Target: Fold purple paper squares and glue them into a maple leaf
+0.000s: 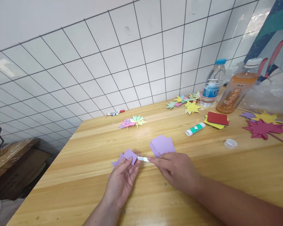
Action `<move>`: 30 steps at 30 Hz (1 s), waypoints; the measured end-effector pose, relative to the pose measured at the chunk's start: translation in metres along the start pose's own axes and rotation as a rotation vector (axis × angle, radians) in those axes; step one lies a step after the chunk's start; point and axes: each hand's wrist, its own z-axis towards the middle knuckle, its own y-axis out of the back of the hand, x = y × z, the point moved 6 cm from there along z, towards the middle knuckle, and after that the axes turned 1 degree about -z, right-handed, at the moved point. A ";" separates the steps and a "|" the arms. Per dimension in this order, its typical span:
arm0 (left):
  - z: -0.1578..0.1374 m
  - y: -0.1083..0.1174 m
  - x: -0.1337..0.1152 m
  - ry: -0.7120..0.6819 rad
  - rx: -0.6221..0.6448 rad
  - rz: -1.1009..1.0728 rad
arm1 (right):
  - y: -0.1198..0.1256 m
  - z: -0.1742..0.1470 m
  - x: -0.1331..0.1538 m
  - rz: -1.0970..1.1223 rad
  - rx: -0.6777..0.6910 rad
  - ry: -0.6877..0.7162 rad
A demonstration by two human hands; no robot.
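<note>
My left hand [122, 180] pinches a small folded piece of purple paper [130, 156] between thumb and fingers, just above the table. Behind it, partly covered by the hand, lie purple paper pieces with pointed edges [118, 161]. My right hand [175, 169] is closed on a slim white tool [143, 159], its tip at the right edge of the folded paper; its exact kind is too small to make out. Just beyond the right hand rests a stack of purple paper squares [162, 145].
A glue stick [195, 129], its white cap [230, 143] and red and yellow paper squares [217, 118] lie to the right. Paper leaves [264, 128] lie farther right. Two bottles, water [212, 83] and orange drink [238, 86], stand by the tiled wall. Markers [116, 112] lie at the back.
</note>
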 end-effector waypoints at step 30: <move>-0.002 -0.003 -0.001 0.013 0.027 -0.011 | 0.001 -0.001 0.000 0.008 -0.036 0.001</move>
